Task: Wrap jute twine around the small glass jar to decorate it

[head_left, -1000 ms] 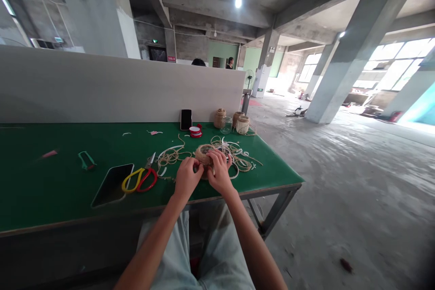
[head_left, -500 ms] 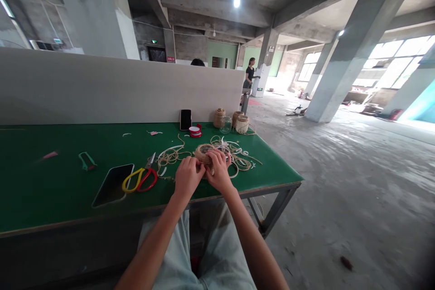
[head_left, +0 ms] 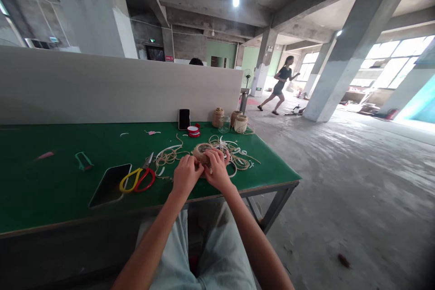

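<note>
A round jar wrapped in brown twine (head_left: 200, 150) lies near the table's front edge, its open mouth facing away from me. My left hand (head_left: 185, 176) is closed at its near left side, thumb and fingers pinched against the twine. Over the right side of the jar curls my right hand (head_left: 217, 170), its fingers bent round the wrapping. The two thumbs almost meet, and the hands hide what lies between the fingertips. Loose twine (head_left: 169, 156) tangles just left of the jar, and more twine with white strips (head_left: 239, 158) lies to its right.
Left of my hands are scissors (head_left: 141, 179) overlapping a phone (head_left: 108, 188), and a green tool (head_left: 83, 161). Behind stand an upright phone (head_left: 184, 119), red-rimmed tape rolls (head_left: 193, 131), a glass jar (head_left: 224, 124) and twine-wrapped jars (head_left: 218, 118). A person (head_left: 283, 82) strides across the floor.
My hands stay on the wrapped jar with hardly any visible movement. The view has shifted slightly. In the background the person has moved to the right, away from the column.
</note>
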Available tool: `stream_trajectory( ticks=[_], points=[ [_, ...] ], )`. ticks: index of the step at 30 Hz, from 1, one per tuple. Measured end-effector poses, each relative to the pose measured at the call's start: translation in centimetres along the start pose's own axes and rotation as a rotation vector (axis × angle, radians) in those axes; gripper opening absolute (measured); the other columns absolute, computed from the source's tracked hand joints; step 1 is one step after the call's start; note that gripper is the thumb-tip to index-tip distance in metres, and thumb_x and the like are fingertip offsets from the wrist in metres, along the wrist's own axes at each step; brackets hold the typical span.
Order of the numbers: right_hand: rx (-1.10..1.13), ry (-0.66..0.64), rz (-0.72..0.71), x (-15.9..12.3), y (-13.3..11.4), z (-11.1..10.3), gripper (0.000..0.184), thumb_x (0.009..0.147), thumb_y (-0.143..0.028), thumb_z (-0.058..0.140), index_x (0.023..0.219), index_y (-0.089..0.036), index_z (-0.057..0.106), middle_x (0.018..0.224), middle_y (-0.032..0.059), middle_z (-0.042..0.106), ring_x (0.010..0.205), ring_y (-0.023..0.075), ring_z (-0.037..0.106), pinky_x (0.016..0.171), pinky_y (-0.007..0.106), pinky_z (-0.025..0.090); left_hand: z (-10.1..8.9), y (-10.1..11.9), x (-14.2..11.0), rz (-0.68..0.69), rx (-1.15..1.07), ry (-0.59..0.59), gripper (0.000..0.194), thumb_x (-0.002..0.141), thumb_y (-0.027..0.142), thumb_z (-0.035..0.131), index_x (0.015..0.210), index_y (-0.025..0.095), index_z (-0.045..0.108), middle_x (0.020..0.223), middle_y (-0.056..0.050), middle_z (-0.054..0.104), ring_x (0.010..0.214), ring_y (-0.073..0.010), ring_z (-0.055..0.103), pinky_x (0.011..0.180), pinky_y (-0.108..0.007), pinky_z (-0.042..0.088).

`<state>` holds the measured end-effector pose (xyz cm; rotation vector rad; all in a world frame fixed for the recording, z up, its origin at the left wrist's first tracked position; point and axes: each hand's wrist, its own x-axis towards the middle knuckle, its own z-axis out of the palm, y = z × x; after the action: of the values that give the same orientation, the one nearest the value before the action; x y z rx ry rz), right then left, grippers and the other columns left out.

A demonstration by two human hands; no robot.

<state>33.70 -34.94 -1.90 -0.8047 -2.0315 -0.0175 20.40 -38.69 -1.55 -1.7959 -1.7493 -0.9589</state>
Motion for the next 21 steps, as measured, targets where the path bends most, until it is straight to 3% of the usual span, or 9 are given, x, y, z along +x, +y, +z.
stream_trajectory(
  ticks=[21],
  points=[
    [-0.011, 0.000, 0.043, 0.00, -0.45, 0.44, 0.039, 0.078, -0.018, 0.049, 0.117, -0.020, 0.048, 0.125, 0.0074, 0.056, 0.126, 0.0269, 0.036, 0.110, 0.052, 0.000, 0.30, -0.22, 0.33, -0.042, -0.082, -0.052, 0.012, 0.080, 0.018, 0.049, 0.069, 0.021, 0.045, 0.074, -0.005, 0.055, 0.078, -0.0214, 0.054, 0.067, -0.030, 0.043]
  ],
)
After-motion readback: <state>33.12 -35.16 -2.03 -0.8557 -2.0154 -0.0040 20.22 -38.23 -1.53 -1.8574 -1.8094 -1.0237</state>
